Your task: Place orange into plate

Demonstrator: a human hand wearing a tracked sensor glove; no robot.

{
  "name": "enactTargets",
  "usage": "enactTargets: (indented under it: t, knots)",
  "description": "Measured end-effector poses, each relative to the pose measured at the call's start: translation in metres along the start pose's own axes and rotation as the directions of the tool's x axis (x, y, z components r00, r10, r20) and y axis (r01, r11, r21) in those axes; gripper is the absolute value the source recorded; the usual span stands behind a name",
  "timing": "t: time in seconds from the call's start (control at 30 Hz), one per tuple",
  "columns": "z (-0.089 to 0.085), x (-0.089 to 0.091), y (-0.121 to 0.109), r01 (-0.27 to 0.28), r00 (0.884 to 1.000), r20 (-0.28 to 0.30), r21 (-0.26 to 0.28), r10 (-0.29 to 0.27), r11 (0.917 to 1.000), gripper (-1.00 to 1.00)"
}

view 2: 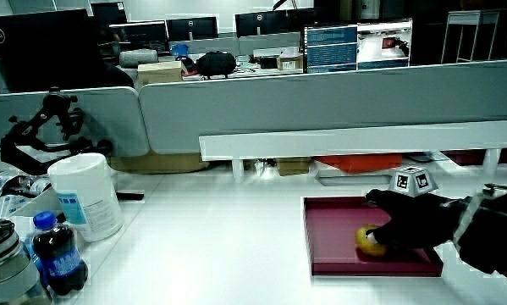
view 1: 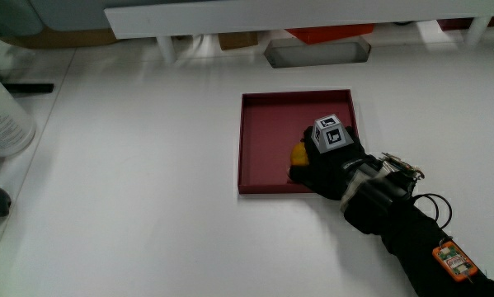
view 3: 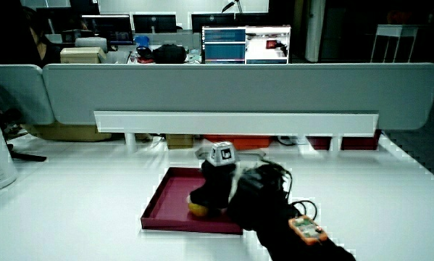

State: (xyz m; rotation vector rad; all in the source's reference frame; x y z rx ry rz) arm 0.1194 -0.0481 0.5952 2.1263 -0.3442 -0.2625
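Note:
The plate [view 1: 263,124] is a square dark red tray with a low rim, lying on the white table. The orange [view 1: 298,154] sits inside it, near the rim closest to the person, and looks to be resting on the plate's floor. The black-gloved hand [view 1: 311,167], with a patterned cube [view 1: 331,134] on its back, is over that part of the plate with its fingers curled around the orange. In both side views the orange [view 2: 370,239] [view 3: 196,209] shows as a yellow patch under the hand [view 2: 403,225] [view 3: 215,190], within the plate [view 2: 329,241] [view 3: 169,196]. The forearm crosses the plate's near rim.
A white canister [view 1: 1,115] [view 2: 88,199] stands at the table's edge, with a blue-capped dark bottle [view 2: 57,254] and a jar [view 2: 3,267] nearer the person. A grey tray [view 1: 317,52] lies under the low white shelf [view 1: 271,15] at the partition.

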Motion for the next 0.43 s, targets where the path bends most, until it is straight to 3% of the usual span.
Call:
enactTargets:
  t: [0.07, 0.13, 0.2, 0.23, 0.3, 0.43]
  knots:
    - [0.0, -0.001, -0.001, 0.014, 1.0, 0.013, -0.008, -0.013, 0.9999, -0.23]
    - [-0.006, 0.001, 0.005, 0.021, 1.0, -0.001, -0.064, -0.022, 0.9977, -0.38]
    - [-0.009, 0.006, 0.007, 0.008, 0.999, -0.038, -0.063, -0.01, 0.998, -0.54]
    - [-0.009, 0.007, 0.005, -0.003, 0.999, -0.047, -0.039, 0.001, 0.9992, -0.62]
    - [-0.01, 0.016, 0.004, -0.03, 0.991, -0.131, -0.036, 0.025, 0.9989, -0.77]
    - [0.002, 0.029, -0.01, -0.046, 0.987, -0.149, 0.058, 0.054, 0.9973, -1.0]
